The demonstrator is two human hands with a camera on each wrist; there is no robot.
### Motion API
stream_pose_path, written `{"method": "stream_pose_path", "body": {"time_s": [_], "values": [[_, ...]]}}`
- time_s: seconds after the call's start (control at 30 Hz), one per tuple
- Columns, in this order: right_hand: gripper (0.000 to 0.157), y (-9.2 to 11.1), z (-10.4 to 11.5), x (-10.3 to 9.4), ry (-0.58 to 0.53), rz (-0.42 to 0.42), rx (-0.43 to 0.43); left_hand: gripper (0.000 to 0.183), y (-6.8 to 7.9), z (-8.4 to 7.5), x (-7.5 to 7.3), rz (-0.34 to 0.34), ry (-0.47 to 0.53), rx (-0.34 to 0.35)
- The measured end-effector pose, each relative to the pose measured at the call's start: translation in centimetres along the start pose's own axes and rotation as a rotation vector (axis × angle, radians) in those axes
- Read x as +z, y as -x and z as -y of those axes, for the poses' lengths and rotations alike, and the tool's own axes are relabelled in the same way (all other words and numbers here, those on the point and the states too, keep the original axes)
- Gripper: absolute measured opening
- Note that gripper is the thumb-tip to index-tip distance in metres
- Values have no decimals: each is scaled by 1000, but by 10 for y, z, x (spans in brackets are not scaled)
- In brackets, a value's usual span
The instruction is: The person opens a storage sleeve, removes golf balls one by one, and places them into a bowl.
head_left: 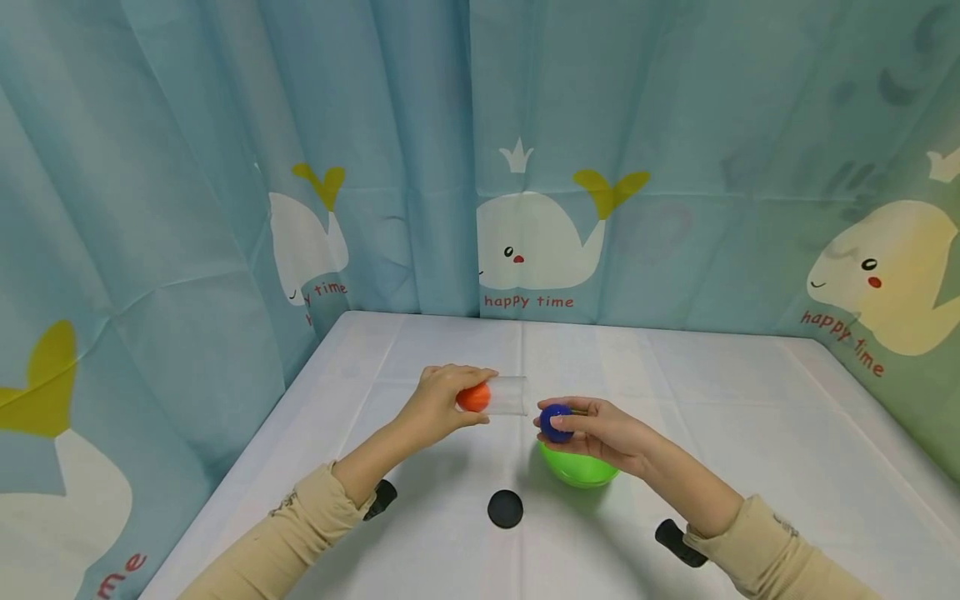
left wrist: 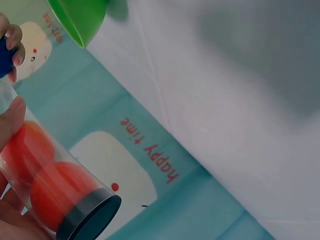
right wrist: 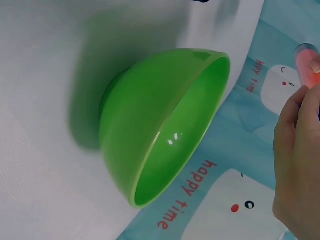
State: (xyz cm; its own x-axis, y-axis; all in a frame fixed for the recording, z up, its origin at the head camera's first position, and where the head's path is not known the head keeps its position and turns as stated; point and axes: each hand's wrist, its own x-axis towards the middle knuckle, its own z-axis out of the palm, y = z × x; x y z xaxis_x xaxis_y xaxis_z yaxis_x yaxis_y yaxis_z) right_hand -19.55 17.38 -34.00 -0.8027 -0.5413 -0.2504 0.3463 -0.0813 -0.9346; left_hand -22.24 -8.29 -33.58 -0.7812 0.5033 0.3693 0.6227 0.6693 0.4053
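Note:
My left hand (head_left: 435,404) grips a clear plastic tube (head_left: 510,397) that lies sideways in the air, its free end toward my right hand. Two orange balls (left wrist: 60,192) sit one behind the other inside it, at the end closed by a black cap (left wrist: 90,215). Between the fingers and thumb of my right hand (head_left: 611,432) is a shiny blue ball (head_left: 556,423), held a short gap from the tube's free end. Below that hand stands a green bowl (head_left: 581,472); its inside, as far as the right wrist view shows, holds nothing.
A round black lid (head_left: 506,509) lies flat on the white-covered table (head_left: 442,533), in front of the bowl. Black objects (head_left: 681,543) show beside both cuffs. Blue curtains (head_left: 420,167) with whale prints enclose the table's back and sides.

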Motion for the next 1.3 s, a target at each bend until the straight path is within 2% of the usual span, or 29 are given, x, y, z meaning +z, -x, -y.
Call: {"method": "stream_pose_path", "body": {"time_s": [0.17, 0.4, 0.7, 0.83, 1.3], "values": [[51, -1, -4, -4, 180, -26, -39, 58, 1, 1, 0, 7, 8, -5], [51, -3, -5, -2, 483, -160, -86, 58, 2, 2, -1, -8, 27, -14], [40, -4, -5, 1, 882, -219, -290, 58, 3, 2, -1, -14, 48, -34], [39, -3, -4, 1, 967, -232, -333, 59, 3, 2, -1, -18, 50, -30], [37, -5, -11, -7, 1092, -254, -369, 58, 3, 4, 1, -41, 63, -27]]}}
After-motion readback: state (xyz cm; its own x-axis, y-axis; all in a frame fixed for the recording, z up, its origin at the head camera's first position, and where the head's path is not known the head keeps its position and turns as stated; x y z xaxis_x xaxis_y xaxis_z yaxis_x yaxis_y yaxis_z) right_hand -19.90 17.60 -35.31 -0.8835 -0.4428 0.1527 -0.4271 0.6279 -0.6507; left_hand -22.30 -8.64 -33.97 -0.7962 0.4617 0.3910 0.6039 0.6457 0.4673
